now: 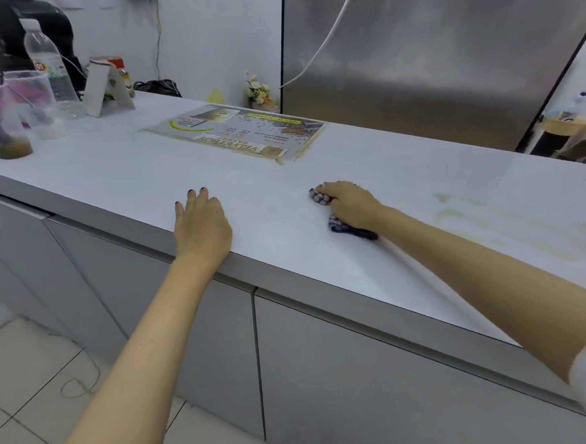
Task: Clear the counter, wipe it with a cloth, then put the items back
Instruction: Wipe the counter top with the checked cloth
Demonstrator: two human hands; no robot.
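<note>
Counted on the pale grey-white counter top (109,164):
- two clear plastic cups, one with brown dregs (2,116) and one with white dregs (39,103)
- one clear plastic water bottle (50,68)
- one folded white card stand (105,87)
- one printed laminated menu sheet (234,132), lying flat
- one small flower posy (259,91) at the far edge

The cups, bottle and stand are grouped at the far left.

There is one blue-and-white checked cloth (340,227), bunched on the counter near the front edge, right of centre. The right hand (348,203) lies on top of it with fingers curled, grasping it against the surface. Cloth shows at the fingertips and beneath the wrist.

The left hand (201,224) is released, palm down, flat on the front edge. It is well apart from the cloth, to its left.

Yellowish staining (490,216) marks the surface right of the cloth.
</note>
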